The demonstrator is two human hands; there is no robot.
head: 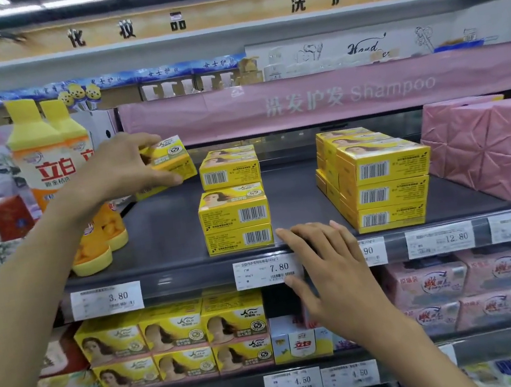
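Shop shelf (pixel 167 234), dark deck, price strip along its front edge. I log the left hand (pixel 120 171) raised over the deck, thumb and fingers pinching a yellow box (pixel 173 159). The box is tilted and sits just left of the rear stack (pixel 229 167). Right hand (pixel 329 268) open, fingers straight, laid against the front edge beside the 7.80 price tag (pixel 260 273), holding nothing.

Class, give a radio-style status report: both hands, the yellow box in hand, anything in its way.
Left hand grips yellow box, tilted. Right hand open, fingers on shelf edge. Box stack close on its right, bottles on its left.
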